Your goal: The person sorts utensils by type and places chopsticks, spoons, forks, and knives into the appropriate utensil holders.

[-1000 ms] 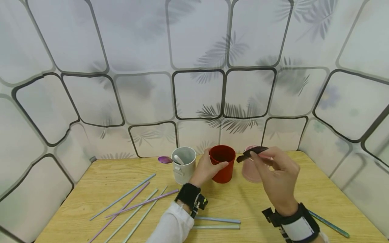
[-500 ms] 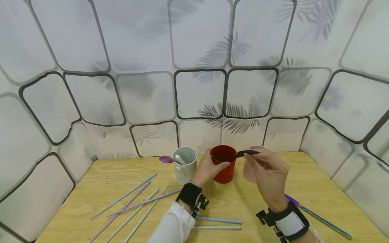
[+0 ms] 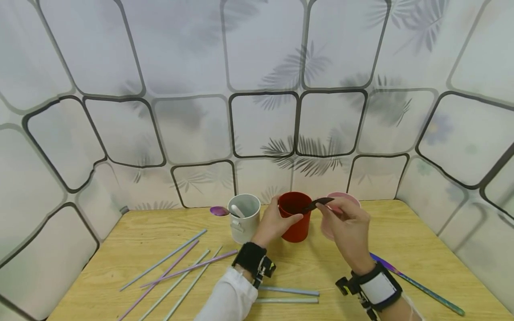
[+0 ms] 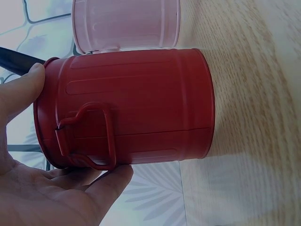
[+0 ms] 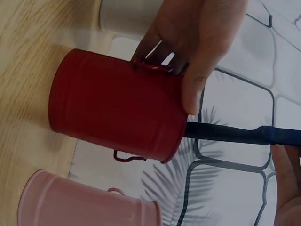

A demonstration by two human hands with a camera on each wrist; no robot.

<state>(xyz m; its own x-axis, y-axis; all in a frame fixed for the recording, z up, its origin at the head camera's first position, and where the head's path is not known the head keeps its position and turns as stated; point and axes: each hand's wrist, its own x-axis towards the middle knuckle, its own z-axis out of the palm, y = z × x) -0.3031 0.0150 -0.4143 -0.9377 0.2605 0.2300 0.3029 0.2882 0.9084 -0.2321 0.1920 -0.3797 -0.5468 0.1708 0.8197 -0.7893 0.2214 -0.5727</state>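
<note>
Dark utensil point(image 5: 225, 132) and right-hand fingers point(image 5: 285, 174) now farther left, utensil's end inside the red bucket point(image 5: 117, 101).

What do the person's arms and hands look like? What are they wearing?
The left hand and right hand wear no gloves. Each wrist has a black band. A white sleeve reaches almost to the left band, which carries a small gadget, black with a yellowish spot. The right band has a white patch and a black gadget too.
</note>
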